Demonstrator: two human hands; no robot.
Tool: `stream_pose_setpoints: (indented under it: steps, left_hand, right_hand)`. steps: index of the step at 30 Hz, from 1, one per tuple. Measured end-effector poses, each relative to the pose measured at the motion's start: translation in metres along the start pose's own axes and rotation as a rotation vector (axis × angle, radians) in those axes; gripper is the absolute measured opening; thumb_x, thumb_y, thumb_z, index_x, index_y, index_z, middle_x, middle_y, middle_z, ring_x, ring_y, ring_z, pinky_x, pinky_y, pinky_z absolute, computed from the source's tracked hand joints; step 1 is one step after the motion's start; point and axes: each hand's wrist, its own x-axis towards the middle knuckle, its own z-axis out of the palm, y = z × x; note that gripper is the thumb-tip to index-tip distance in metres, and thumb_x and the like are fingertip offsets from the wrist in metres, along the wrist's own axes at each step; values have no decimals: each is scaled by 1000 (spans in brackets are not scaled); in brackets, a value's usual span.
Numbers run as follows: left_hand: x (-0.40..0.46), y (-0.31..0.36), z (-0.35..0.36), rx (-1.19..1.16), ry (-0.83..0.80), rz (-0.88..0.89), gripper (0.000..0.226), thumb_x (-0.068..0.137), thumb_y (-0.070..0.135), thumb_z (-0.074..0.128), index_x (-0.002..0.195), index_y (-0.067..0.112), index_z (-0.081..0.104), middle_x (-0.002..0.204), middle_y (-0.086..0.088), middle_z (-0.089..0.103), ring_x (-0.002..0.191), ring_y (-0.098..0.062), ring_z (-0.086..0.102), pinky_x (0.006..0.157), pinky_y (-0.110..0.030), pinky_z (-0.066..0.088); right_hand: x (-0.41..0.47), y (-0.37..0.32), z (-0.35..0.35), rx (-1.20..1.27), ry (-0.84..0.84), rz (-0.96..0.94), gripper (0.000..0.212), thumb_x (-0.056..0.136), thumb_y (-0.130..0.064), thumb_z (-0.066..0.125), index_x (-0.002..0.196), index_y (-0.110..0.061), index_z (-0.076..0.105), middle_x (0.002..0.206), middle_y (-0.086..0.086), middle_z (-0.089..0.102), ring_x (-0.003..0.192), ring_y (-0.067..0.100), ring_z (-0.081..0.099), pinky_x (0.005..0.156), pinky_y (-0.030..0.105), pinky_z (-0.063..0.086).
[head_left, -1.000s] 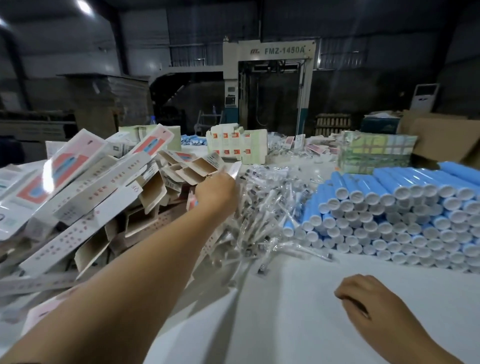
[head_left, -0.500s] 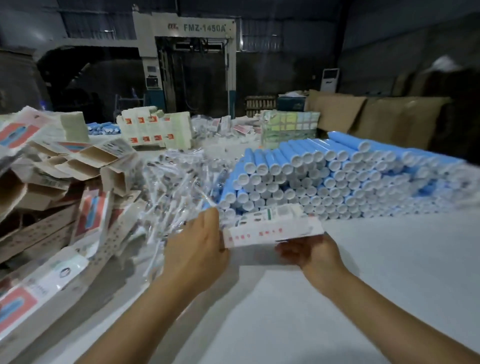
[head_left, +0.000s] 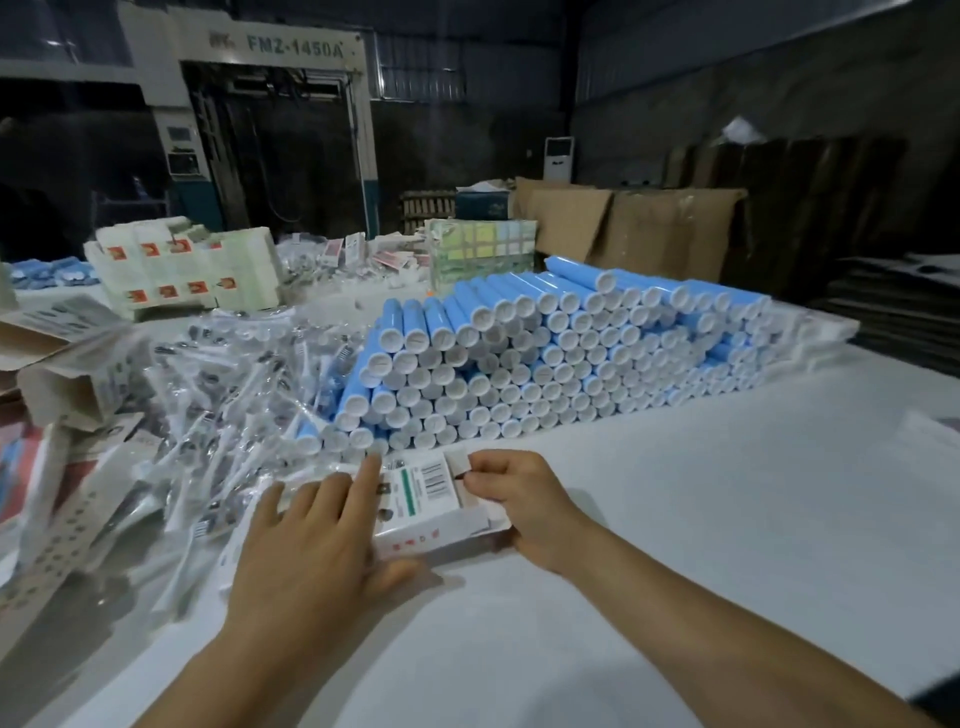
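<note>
Jutting carton (head_left: 423, 486), seemingly left of grip (head_left: 522, 499)

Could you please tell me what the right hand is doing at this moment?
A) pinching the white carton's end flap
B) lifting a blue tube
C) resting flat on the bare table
A: the right hand has its fingers curled, pinching the end flap of the white carton.

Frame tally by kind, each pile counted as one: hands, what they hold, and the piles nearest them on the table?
Hands: 2 (left hand, right hand)
Held carton: 1
Blue tube stack: 1
Clear packet heap: 1
Open carton pile: 1
Total: 6
</note>
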Motion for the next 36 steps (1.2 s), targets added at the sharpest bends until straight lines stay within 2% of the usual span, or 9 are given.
stream_pose_setpoints:
  steps: [3, 7, 12, 15, 20, 28, 31, 33, 36]
  left_hand:
    - [-1, 3, 3, -78, 41, 22, 92, 86, 74, 17, 112, 1, 66, 83, -7, 63, 68, -33, 62, 58, -41, 51]
    - [-3, 8, 11, -114, 77, 67, 80, 78, 71, 33, 102, 2, 67, 77, -7, 61, 64, -33, 60, 53, -39, 47]
    - [1, 14, 21, -124, 35, 121, 87, 84, 73, 19, 94, 4, 70, 70, -5, 60, 57, -30, 59, 48, -34, 46]
    - [3, 12, 23, -115, 6, 119, 86, 83, 75, 19, 89, 8, 72, 67, -3, 59, 54, -28, 59, 46, -32, 46]
    - [5, 13, 20, -65, -54, 117, 75, 76, 71, 30, 87, 10, 73, 66, -2, 60, 54, -26, 60, 43, -34, 45]
    - [4, 14, 11, -39, -162, 107, 70, 77, 71, 30, 88, 14, 70, 67, 1, 58, 55, -23, 58, 44, -34, 44]
    - [3, 14, 7, -41, -222, 80, 70, 79, 72, 30, 92, 14, 68, 71, 2, 59, 60, -23, 59, 49, -33, 46]
    - [3, 15, 2, -76, -278, 7, 75, 80, 76, 27, 107, 16, 63, 85, 1, 62, 75, -24, 61, 61, -34, 47]
    - [1, 14, 2, -111, -271, -73, 87, 74, 80, 12, 133, 22, 42, 115, 4, 54, 106, -22, 53, 81, -36, 40]
  right_hand:
    - [-1, -6, -5, -308, 77, -70, 21, 87, 0, 58, 80, -16, 71, 77, -2, 69, 69, 11, 63, 63, 19, 48]
    - [5, -53, -19, -527, 258, -358, 26, 87, -8, 56, 75, -28, 67, 70, -8, 68, 54, 2, 57, 51, 15, 44]
    - [61, -154, -52, -940, 655, -718, 21, 89, -11, 49, 75, -5, 62, 68, 6, 60, 65, 16, 53, 62, 27, 44]
    - [102, -198, -78, -1431, 780, -446, 21, 90, -9, 46, 102, -6, 64, 107, 14, 63, 102, 31, 57, 76, 34, 46]
    - [130, -207, -87, -1864, 620, -14, 25, 95, -13, 47, 116, -2, 57, 105, 15, 58, 91, 30, 54, 70, 33, 43]
    - [119, -207, -72, -1781, 546, 12, 20, 89, -17, 62, 97, 0, 58, 108, 16, 63, 67, 25, 51, 55, 28, 41]
    - [96, -217, -65, -1429, 663, -246, 82, 85, -19, 62, 150, -11, 11, 98, 10, 53, 75, 27, 55, 61, 33, 43]
    - [65, -210, -53, -1017, 578, -360, 106, 82, -14, 64, 149, -28, -16, 93, 7, 52, 64, 24, 63, 53, 33, 50]
    - [17, -165, -48, -518, 412, -417, 113, 77, -2, 65, 147, -39, -15, 92, 7, 48, 40, 20, 61, 39, 26, 48]
